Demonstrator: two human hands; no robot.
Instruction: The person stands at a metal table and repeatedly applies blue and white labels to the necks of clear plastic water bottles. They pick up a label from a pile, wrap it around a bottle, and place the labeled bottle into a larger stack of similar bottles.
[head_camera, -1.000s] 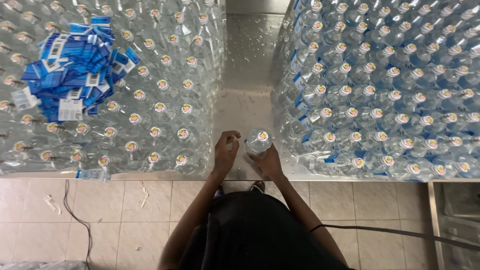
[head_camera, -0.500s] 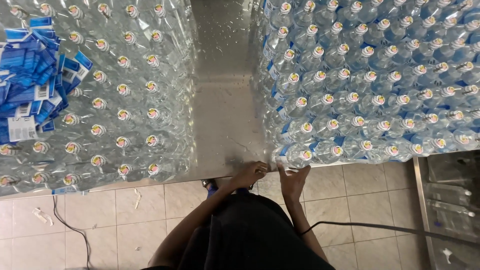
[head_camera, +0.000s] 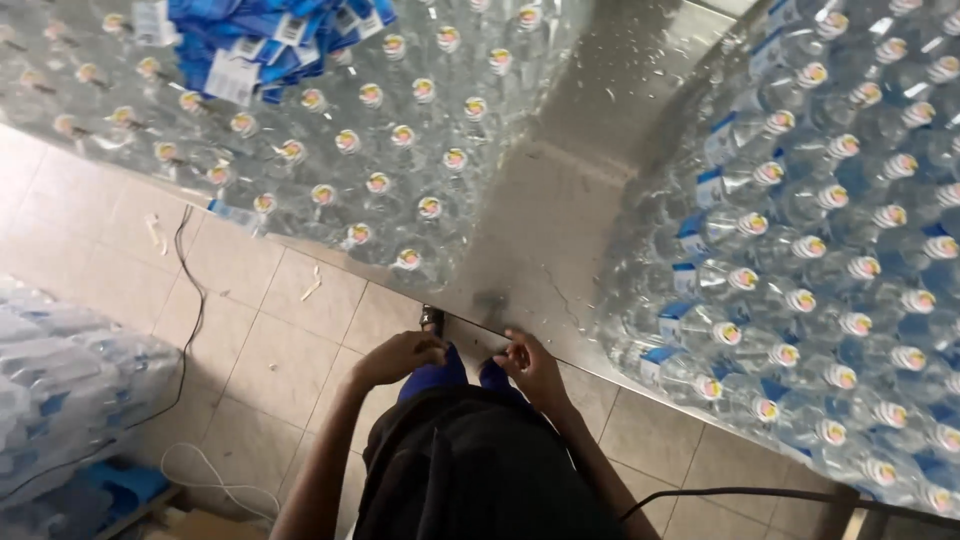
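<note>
Head view is looking down past a dark garment at both hands, which are hovering just off the near edge of the steel tabletop (head_camera: 560, 200), over the tiled floor (head_camera: 270, 340). The left hand (head_camera: 400, 356) is curling loosely, fingers bent inward, and whether anything is sitting inside it cannot be told. The right hand (head_camera: 532, 366) is lying just beside the tabletop's near edge with its fingers drawn together at the tips; it may be pinching something very small, but that is too small to tell. Neither hand is touching a bottle.

A bare strip of wet metal is running from the near edge toward the far edge, splitting two crowds of clear capped bottles. The labelled bottles (head_camera: 800, 260), wearing blue and white bands, are filling the right side of the tabletop and reaching the near edge close to the right hand. The unlabelled bottles (head_camera: 400, 140) are standing along the left side, well apart from both hands. A heap of loose blue labels (head_camera: 270, 30) is lying on top of them toward the far left corner. A thin black cable (head_camera: 195, 300) is trailing across the floor, and wrapped bottle packs (head_camera: 70, 390) are sitting at the left.
</note>
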